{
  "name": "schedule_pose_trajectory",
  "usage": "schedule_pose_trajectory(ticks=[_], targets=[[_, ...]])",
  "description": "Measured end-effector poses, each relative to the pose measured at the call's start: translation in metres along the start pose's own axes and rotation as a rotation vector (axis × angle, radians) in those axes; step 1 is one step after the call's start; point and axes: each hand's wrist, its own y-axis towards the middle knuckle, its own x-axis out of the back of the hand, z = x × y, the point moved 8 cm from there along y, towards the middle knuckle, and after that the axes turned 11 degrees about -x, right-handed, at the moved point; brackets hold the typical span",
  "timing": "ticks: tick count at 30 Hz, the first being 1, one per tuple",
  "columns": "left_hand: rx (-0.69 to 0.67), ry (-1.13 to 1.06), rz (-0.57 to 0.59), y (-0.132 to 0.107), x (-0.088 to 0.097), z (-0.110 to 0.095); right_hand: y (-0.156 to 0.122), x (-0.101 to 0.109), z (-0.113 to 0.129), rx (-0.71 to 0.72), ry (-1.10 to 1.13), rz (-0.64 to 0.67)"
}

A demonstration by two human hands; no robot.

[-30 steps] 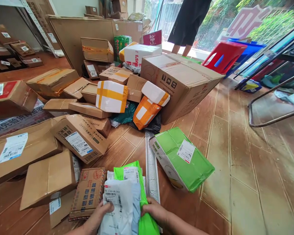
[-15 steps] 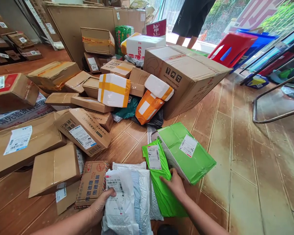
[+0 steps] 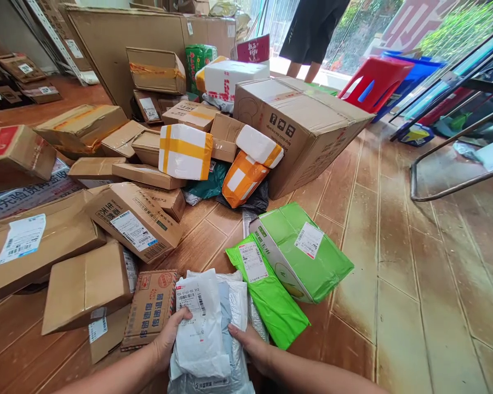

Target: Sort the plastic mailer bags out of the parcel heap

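Note:
My left hand (image 3: 167, 340) grips the left side of a stack of soft mailer bags, its thumb on the top white mailer (image 3: 199, 328) with a barcode label. My right hand (image 3: 250, 346) is closed on the right edge of the same stack, against a grey mailer (image 3: 235, 306). A bright green mailer bag (image 3: 267, 293) lies flat on the floor just right of the stack, leaning against a green box (image 3: 302, 251).
Brown cartons (image 3: 133, 221) of several sizes crowd the wooden floor to the left and ahead. A large carton (image 3: 304, 128) stands behind. A person's legs (image 3: 302, 68) stand by the window. Red and blue stools (image 3: 373, 82) and a metal frame (image 3: 452, 158) are at the right.
My right hand carried the green mailer out of the stack, set it down beside the green box, let go and came back to the stack's right edge.

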Motion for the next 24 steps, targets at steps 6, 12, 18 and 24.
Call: schedule_pose_trajectory(ticks=[6, 12, 18, 24], targets=[[-0.010, -0.104, -0.052, -0.037, -0.010, -0.015, -0.031, -0.009, 0.048, 0.210, -0.083, 0.042], [-0.049, -0.208, 0.081, -0.031, -0.102, -0.003, -0.062, 0.066, 0.163, 0.154, -0.552, -0.260], [-0.010, -0.303, 0.145, 0.024, -0.130, 0.051, -0.061, 0.092, 0.185, 0.235, -0.764, -0.527], [-0.036, -0.128, 0.200, 0.044, -0.104, 0.045, -0.044, 0.097, 0.156, 0.258, -0.684, -0.405]])
